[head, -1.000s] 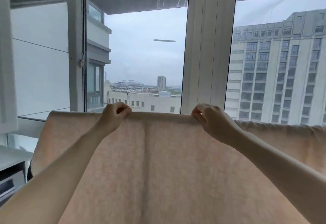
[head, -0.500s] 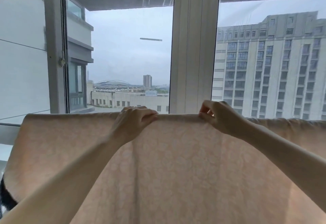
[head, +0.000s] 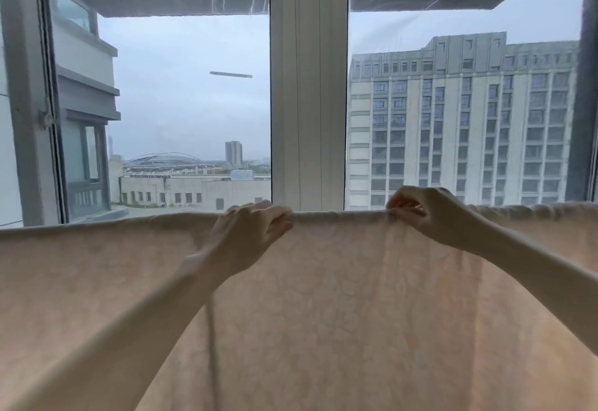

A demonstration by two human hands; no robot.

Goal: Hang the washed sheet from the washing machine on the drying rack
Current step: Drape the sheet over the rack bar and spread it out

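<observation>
The left hand (head: 250,235) curls its fingers over the top fold of the sheet (head: 323,297), thumb below on the near face, so it holds the cloth at the ridge. The right hand (head: 424,216) pinches the same fold a little way to the right, fingertips bunched on the hem. The two hands are apart, both forearms reaching up and forward from the near corners. The sheet, pale pink, is draped across the whole width, its top edge running level as if over a bar; the rack itself is hidden under the cloth. This looks like the spreading step: the sheet is already hung and is being evened out. Next would likely be sliding the gathered right part flat. Beyond stands the window frame (head: 309,87).
</observation>
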